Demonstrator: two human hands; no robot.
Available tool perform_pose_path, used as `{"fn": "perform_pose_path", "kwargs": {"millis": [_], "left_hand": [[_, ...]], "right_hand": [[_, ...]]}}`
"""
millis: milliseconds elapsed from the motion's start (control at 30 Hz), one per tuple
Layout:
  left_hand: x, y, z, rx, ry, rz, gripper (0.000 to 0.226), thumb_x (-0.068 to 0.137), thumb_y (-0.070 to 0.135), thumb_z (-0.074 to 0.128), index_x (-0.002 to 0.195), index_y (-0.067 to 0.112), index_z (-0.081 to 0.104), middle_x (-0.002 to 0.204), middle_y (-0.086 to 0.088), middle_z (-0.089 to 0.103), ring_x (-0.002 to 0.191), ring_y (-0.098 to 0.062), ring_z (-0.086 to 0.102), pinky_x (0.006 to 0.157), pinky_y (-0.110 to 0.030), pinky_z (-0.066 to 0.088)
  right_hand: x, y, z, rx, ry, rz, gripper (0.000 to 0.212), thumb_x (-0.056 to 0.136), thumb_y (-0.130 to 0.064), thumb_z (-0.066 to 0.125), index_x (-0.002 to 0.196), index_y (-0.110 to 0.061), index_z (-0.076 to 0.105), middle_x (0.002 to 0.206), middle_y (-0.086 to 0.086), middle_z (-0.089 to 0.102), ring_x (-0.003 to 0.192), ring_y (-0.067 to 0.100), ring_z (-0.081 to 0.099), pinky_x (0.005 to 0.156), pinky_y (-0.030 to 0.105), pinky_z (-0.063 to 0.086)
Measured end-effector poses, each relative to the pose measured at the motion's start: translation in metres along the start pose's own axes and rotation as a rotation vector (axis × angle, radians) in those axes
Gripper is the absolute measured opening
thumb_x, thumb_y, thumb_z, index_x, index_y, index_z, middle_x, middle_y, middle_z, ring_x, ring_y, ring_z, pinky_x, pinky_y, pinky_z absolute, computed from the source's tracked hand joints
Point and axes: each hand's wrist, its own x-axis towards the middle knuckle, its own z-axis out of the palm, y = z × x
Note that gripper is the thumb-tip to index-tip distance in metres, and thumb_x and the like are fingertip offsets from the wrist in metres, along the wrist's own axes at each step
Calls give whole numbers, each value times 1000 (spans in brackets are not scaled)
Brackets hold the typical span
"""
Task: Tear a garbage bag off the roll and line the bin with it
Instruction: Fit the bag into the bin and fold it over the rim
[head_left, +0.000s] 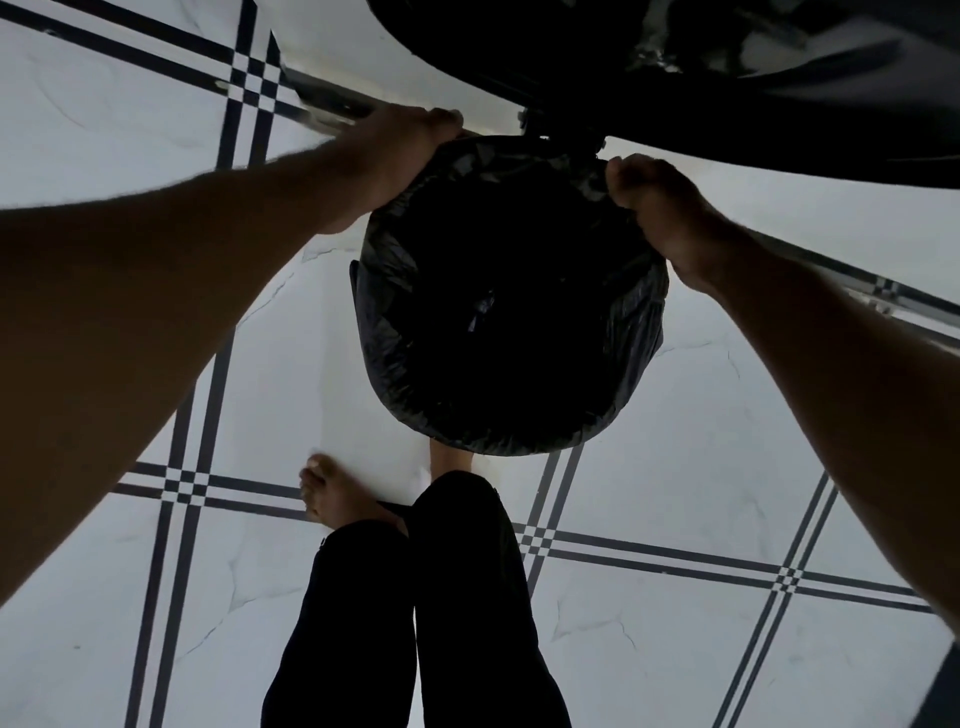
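Observation:
A black garbage bag (410, 364) is spread over a round bin standing on the floor in front of my feet. The bag's crinkled plastic hangs down the outside of the bin wall, and the inside is too dark to read. My left hand (402, 156) grips the bag's edge at the bin's far left rim. On the far right rim, my right hand (662, 208) pinches a bunched fold of the same bag. The bin itself is hidden under the plastic. No roll is in view.
White floor tiles with dark double stripes (701, 558) run all around. A large dark object (727, 88) overhangs the top right, just beyond the bin. My bare left foot (332, 493) and dark trouser legs (457, 597) stand directly before the bin.

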Motion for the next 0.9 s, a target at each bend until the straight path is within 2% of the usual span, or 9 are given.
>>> {"fn": "perform_pose_path", "kwargs": {"millis": [133, 200, 300, 333, 367, 433, 600, 800, 900], "left_hand": [[9, -19, 1, -258, -259, -164, 71, 88, 47, 1, 132, 10, 42, 137, -20, 48, 131, -41, 43, 106, -56, 31], [11, -28, 7, -243, -224, 25, 60, 93, 46, 6, 129, 13, 40, 134, -18, 49, 131, -40, 44, 105, -55, 31], [-39, 155, -93, -136, -447, 322, 28, 101, 52, 28, 113, 33, 45, 125, -9, 57, 123, -29, 53, 101, -45, 35], [-69, 232, -134, -65, -465, 442, 33, 98, 59, 35, 103, 32, 54, 112, -4, 62, 107, -23, 60, 92, -40, 43], [-97, 288, -161, -160, -634, 501, 41, 96, 65, 37, 94, 30, 59, 97, 1, 63, 89, -16, 61, 80, -35, 47], [-120, 325, -209, -196, -891, 531, 49, 98, 65, 33, 83, 27, 61, 78, 8, 62, 69, -9, 57, 66, -28, 45], [-116, 302, -203, -210, -855, 496, 54, 100, 64, 29, 81, 25, 62, 71, 10, 63, 65, -7, 58, 65, -27, 44], [-113, 299, -203, -266, -829, 483, 57, 100, 64, 25, 86, 23, 63, 78, 8, 65, 71, -8, 61, 69, -26, 46], [-115, 298, -203, -271, -818, 475, 58, 100, 64, 23, 88, 23, 63, 82, 7, 65, 74, -9, 61, 70, -25, 46]], "right_hand": [[-6, 3, 4, -53, 108, -14, 34, 102, -52, 38, 95, -20, 46, 80, -5, 45, 72, 10, 42, 66, 26, 38], [-15, 9, 5, -14, 179, 0, 38, 101, -55, 35, 94, -19, 42, 74, -10, 39, 64, 4, 37, 59, 19, 36], [-30, 23, 12, 104, 344, -36, 38, 99, -58, 36, 85, -23, 41, 73, -15, 42, 65, 0, 43, 66, 23, 41], [-35, 28, 16, 116, 401, -51, 36, 99, -57, 38, 85, -25, 41, 74, -15, 44, 66, -1, 45, 67, 24, 41], [-39, 31, 20, 111, 450, -63, 34, 99, -55, 39, 87, -23, 43, 74, -15, 46, 65, -3, 47, 67, 22, 41], [-47, 35, 25, 101, 476, -69, 33, 101, -50, 40, 92, -19, 50, 75, -15, 53, 63, -8, 50, 63, 15, 41], [-46, 40, 28, 182, 442, 21, 46, 99, -57, 35, 102, -17, 56, 83, -15, 60, 78, 0, 58, 71, 22, 47], [-43, 38, 18, 292, 490, 56, 42, 98, -56, 39, 79, -19, 45, 71, -6, 45, 65, 8, 45, 64, 26, 39], [-41, 39, 10, 408, 408, 118, 44, 100, -51, 37, 81, -17, 56, 73, -5, 58, 65, 6, 54, 64, 24, 43]]}}
